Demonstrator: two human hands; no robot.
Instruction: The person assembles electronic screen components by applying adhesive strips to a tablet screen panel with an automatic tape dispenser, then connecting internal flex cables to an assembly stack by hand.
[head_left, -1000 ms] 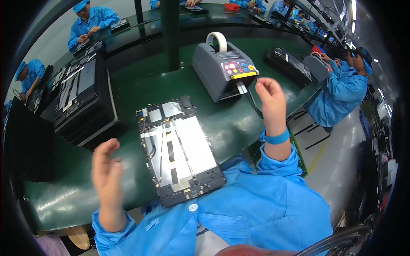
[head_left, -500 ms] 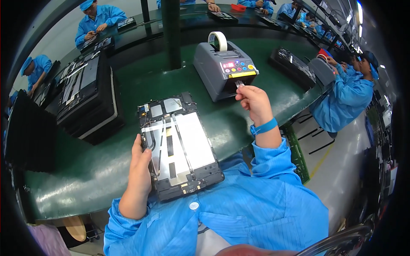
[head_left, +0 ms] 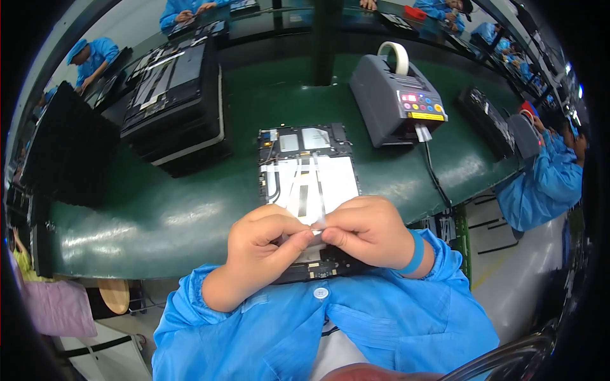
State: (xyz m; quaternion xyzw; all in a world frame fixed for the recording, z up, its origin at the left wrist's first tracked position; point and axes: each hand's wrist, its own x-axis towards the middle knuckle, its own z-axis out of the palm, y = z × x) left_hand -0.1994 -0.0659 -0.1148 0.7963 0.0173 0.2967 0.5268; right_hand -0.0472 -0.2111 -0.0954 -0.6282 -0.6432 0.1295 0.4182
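Observation:
An opened tablet (head_left: 343,174) with a bright silver-white battery area, black flat cables and a dark frame lies in front of me at the table's near edge. Over its lower half, my left hand (head_left: 264,241) and my right hand (head_left: 368,233) meet almost fingertip to fingertip. Thumb and forefinger are pinched on each hand. A small strip of clear tape (head_left: 320,224) shows at the right fingertips; the left fingertips close on its near end, partly hidden. A blue band circles my right wrist.
A grey tape dispenser (head_left: 387,105) with a tape roll (head_left: 398,58) stands far right, a short tape end (head_left: 422,132) sticking out of its mouth and a black cable beside it. Stacked tablets (head_left: 171,108) rise on the left. A dark post (head_left: 324,44) stands behind; co-workers sit around.
My right hand has come from the dispenser's mouth to the tablet with the tape. My left hand has let go of the tablet's left side and joined it. The view has shifted.

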